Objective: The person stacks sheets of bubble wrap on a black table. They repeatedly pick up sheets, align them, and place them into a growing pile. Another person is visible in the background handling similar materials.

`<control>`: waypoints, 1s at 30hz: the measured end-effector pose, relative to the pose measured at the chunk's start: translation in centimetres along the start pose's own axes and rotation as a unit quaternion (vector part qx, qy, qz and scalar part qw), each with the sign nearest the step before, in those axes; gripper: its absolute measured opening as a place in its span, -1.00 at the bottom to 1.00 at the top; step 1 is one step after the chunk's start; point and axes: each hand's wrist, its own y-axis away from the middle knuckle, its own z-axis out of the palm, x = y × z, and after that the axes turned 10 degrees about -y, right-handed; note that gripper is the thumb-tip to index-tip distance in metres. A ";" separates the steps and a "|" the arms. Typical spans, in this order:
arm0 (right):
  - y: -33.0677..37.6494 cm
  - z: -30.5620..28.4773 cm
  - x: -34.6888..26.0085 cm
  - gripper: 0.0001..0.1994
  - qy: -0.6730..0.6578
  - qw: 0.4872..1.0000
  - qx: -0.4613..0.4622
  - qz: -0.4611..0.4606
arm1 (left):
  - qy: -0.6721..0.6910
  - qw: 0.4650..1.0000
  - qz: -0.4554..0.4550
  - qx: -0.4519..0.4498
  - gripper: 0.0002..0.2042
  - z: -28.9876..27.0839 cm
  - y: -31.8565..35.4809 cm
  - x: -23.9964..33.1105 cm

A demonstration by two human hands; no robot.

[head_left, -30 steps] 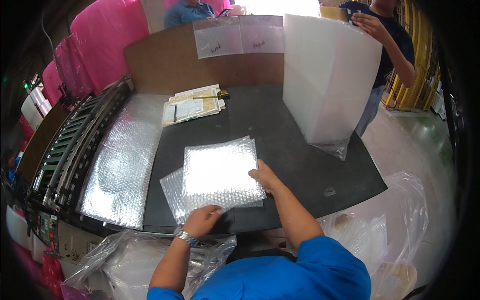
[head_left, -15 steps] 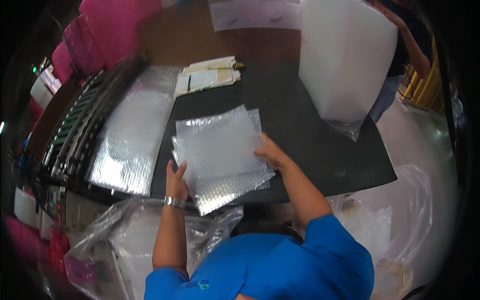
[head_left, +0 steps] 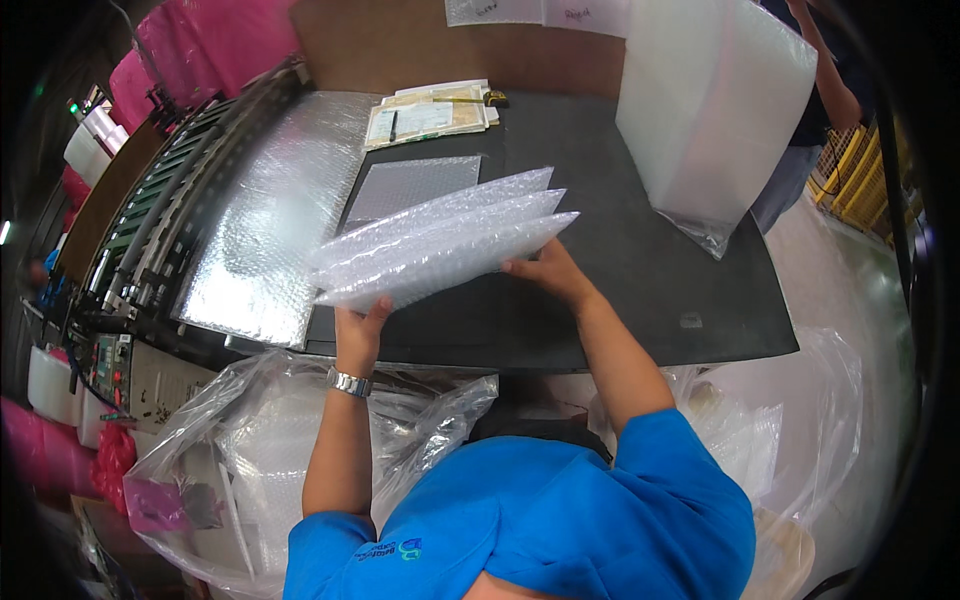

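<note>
**Where layers are fanning loose, slipping is the main risk**

While both hands are holding a fanned bundle of clear, silvery bubble-wrap sheets [head_left: 450,258] over the near-left part of the flat black worktop [head_left: 640,320], the head view is showing several possible troubles. The left hand [head_left: 357,332] is partly closing on the bundle's lower left end, thumb on the near face; the right hand [head_left: 556,272] is pinching the lower edge toward the right end, also partly closed. The fingers behind are mostly hiding. Because the layers are splaying apart at the top, the slick film is probably offering little friction, so too light a pinch could be letting one slide off the near edge toward the crumpled clear plastic bag [head_left: 270,430] below. Too hard a squeeze could be popping bubbles. A flat, pale bubble-wrap sheet [head_left: 420,185] is lying just beyond the bundle, so a low sweep could be dragging it toward the worktop's far edge.
</note>
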 end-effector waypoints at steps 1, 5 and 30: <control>0.0 0.7 0.2 -0.33 -0.033 0.999 0.014 -0.019 | 0.019 0.999 -0.024 -0.020 -0.06 0.3 0.2 -0.1; -1.4 1.2 -2.7 -0.51 0.030 0.997 0.076 -0.014 | -0.113 0.980 0.058 0.152 0.04 0.5 -0.4 0.8; -4.1 4.2 3.4 -0.20 0.013 0.999 0.015 0.048 | -0.044 0.977 0.027 0.209 -0.55 0.1 1.3 -0.4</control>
